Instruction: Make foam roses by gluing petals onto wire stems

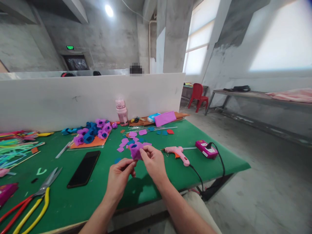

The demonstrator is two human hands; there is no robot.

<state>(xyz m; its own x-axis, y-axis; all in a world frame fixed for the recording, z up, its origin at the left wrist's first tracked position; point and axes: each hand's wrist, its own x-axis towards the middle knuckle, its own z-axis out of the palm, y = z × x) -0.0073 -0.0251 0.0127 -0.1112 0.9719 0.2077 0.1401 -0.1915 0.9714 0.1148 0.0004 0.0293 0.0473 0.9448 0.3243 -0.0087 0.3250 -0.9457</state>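
A purple paper flower (135,150) with a dark blue centre is held up above the green table (97,208). My right hand (154,161) pinches its right side between thumb and fingers. Just below the bloom, my left hand (121,175) is closed at the flower's base; whether a stem sits in its fingertips I cannot make out. Behind the flower lie loose purple petals (124,141) and several blue pieces. A pink glue gun (177,152) rests on its side to the right of my right hand, its nozzle towards the flower.
Purple and blue finished flowers (91,132) sit on orange paper at the back left. A black phone (84,169) and large scissors (46,186) lie left. A magenta power box (206,149) feeds the black cord (197,173) at right. A pink bottle (121,111) stands by the white partition (92,97).
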